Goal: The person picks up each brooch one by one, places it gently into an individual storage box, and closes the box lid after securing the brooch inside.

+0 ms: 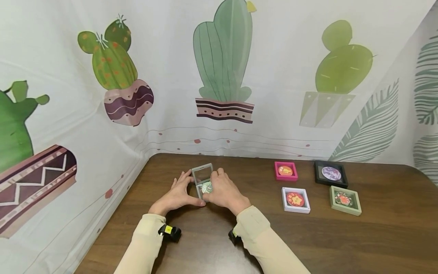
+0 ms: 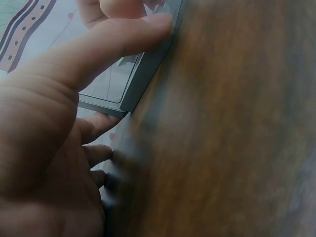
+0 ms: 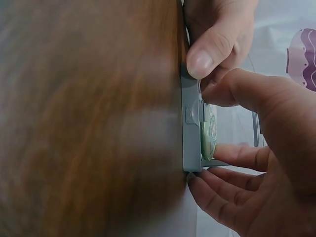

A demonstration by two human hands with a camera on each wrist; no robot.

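Observation:
A small grey hinged display case [image 1: 194, 177] stands opened on the table near its left side, its clear-windowed lid raised at the back. Inside its lower half is a round green badge [image 1: 207, 187], which looks slightly tilted in the right wrist view. My left hand [image 1: 176, 196] holds the case, thumb at the near edge and fingers along the left side. With thumb and index finger, my right hand [image 1: 224, 190] pinches the badge [image 3: 209, 136]. Its other fingers rest by the right side of the case [image 3: 190, 148]. The badge's far side is partly hidden.
To the right on the brown table [image 1: 205, 243] lie a pink case [image 1: 285, 171], a black case [image 1: 330, 174], a white case [image 1: 295, 199] and a green case [image 1: 345, 200], each with a round badge. A cactus-print cloth [image 1: 164, 76] hangs behind the table and along its left.

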